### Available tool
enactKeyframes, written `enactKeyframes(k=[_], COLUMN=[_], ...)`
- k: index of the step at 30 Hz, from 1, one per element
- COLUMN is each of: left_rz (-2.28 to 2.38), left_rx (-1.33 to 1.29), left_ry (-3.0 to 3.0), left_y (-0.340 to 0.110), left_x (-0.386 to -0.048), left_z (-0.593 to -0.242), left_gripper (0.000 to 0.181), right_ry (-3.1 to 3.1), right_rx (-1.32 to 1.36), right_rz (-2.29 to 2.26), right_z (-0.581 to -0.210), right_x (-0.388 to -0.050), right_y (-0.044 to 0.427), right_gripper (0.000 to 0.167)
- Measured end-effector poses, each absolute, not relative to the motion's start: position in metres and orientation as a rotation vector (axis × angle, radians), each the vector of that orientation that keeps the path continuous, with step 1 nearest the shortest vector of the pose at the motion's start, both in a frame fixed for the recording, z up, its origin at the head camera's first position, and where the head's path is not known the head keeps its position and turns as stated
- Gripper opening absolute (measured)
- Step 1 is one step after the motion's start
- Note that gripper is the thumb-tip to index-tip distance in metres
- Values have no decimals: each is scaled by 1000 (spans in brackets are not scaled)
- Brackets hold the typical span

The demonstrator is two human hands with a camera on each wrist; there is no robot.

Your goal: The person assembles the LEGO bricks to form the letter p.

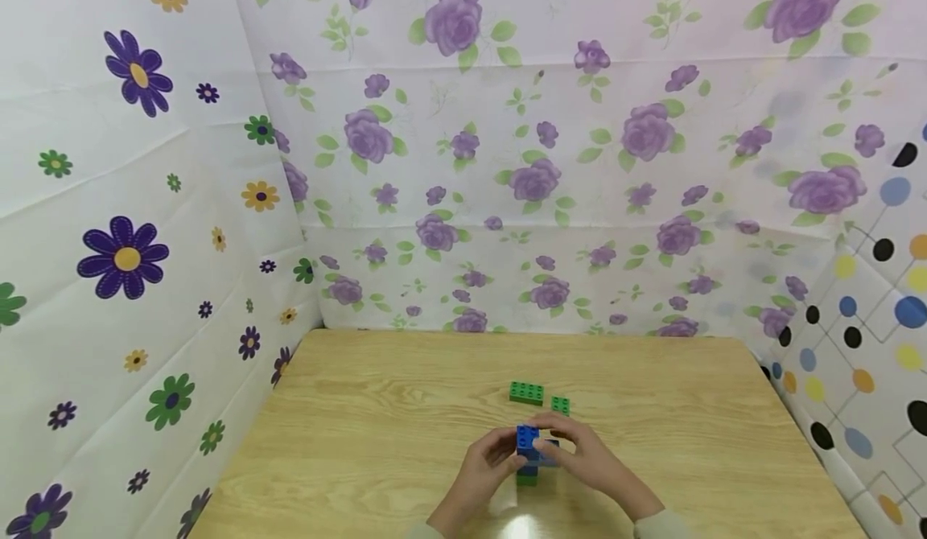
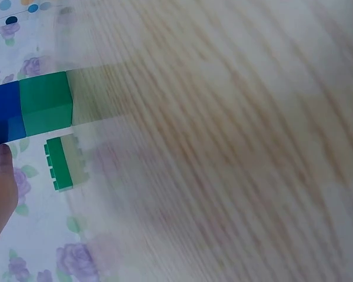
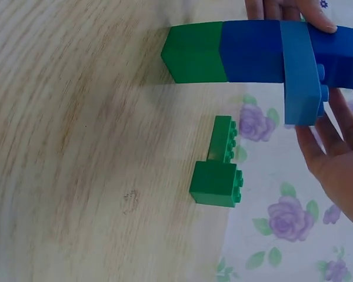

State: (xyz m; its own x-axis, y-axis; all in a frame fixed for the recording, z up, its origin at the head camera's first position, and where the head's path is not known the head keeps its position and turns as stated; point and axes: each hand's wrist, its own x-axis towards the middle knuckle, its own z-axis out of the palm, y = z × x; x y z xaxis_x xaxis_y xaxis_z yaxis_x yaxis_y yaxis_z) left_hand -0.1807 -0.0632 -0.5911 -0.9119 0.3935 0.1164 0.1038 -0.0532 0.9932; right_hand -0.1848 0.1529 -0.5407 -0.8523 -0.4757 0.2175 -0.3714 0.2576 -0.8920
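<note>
A tower of toy building bricks stands upright on the table between both hands. A green brick (image 3: pixel 194 53) is its base, with a dark blue brick (image 3: pixel 252 51) above it. Over that, a longer lighter blue brick (image 3: pixel 300 76) juts out to the right, and another dark blue brick (image 1: pixel 526 440) tops the tower. The left hand (image 1: pixel 484 468) holds the upper part from the left, thumb in front. From the right, the right hand (image 1: pixel 588 452) grips the upper bricks, its thumb at the top brick and its fingers partly hidden behind.
Behind the tower lie a longer green brick (image 1: pixel 526 392) and a smaller green brick (image 1: pixel 561 405), studs up. The wood-grain table (image 1: pixel 348 418) meets a flowered cloth (image 1: pixel 463 161) at the back. Patterned cloths hang on the left and right sides too.
</note>
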Motion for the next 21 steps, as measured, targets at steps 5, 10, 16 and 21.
enactKeyframes(k=[5,10,16,21], left_rz=[2074,2072,2085,2083], left_rx=[519,478,449,453], left_ry=[2038,2051,2038,2043], left_y=[-62,-61,-59,-60], left_x=[-182,-182,-181,-181], left_z=[-589,-589,-588,-587], left_gripper=[42,41,40,41], right_ry=[2423,2468,2482,2491], right_rx=[-721,-661,-602,-434], right_rz=[-1748,-1825,-1906,-1888], right_z=[-544,-546,-557,-573], right_x=[-198,-212,-230,-242], right_y=[160,170,183,192], right_gripper=[27,30,34,38])
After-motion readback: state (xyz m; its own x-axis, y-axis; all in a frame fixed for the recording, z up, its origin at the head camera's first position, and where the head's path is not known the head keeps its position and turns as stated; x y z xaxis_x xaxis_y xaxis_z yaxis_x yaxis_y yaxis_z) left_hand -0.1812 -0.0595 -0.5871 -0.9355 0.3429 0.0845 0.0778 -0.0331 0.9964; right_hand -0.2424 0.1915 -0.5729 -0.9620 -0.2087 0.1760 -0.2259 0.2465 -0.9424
